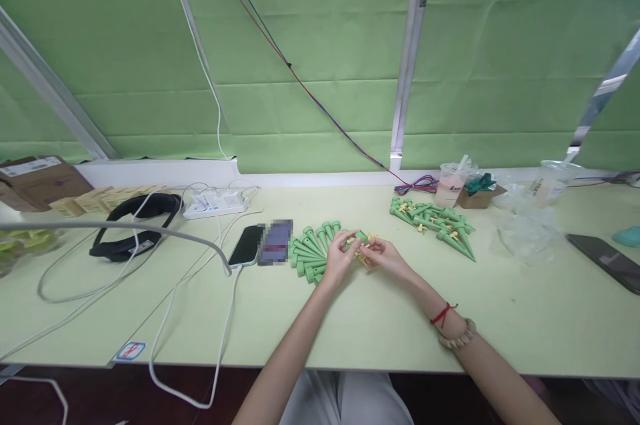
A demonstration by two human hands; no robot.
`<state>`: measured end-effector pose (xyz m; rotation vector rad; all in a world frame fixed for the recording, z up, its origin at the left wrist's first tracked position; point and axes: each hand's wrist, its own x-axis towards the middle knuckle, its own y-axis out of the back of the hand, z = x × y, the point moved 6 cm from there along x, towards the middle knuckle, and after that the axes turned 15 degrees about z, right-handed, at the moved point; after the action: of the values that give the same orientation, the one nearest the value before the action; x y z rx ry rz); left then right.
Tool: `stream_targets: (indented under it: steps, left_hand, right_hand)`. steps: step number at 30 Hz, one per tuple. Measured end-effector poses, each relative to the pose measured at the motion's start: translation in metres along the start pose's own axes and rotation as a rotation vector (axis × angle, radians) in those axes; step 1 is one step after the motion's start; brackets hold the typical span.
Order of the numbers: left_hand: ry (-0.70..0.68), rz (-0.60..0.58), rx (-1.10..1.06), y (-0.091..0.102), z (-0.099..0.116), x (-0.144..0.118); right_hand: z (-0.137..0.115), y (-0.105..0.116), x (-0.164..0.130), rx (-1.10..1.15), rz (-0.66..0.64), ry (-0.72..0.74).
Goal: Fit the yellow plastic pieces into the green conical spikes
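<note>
We pinch one green spike between left hand and right hand, both closed on it, lying crosswise between them.

Green cone spike with small yellow part, apparently pinched between both hands, above table

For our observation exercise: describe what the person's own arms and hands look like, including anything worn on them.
Both forearms are bare, with no sleeves or gloves. The left hand and its wrist carry nothing. Behind the right hand, the wrist wears a red string and a pale beaded bracelet.
</note>
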<state>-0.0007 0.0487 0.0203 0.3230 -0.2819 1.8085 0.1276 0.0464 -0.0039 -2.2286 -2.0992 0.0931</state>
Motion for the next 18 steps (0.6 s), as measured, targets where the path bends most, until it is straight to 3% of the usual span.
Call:
stream_targets:
  steps: [4, 10, 14, 18]
  left_hand:
    - [0.161, -0.024, -0.062, -0.002, -0.007, -0.002]
    - [0.244, -0.259, -0.125, -0.015, 0.003, -0.013]
    - [0.27, -0.29, -0.167, -0.016, 0.005, -0.015]
    - [0.383, -0.271, -0.284, -0.019, -0.004, -0.015]
  right_hand:
    - [-0.001, -0.001, -0.001, 0.05, -0.009, -0.029]
    - [-0.008, -0.001, -0.003, 0.016, -0.02, 0.147]
    - [-0.004, -0.006, -0.002, 0.059, -0.077, 0.068]
    - [0.0, -0.01, -0.003, 0.132, -0.093, -0.017]
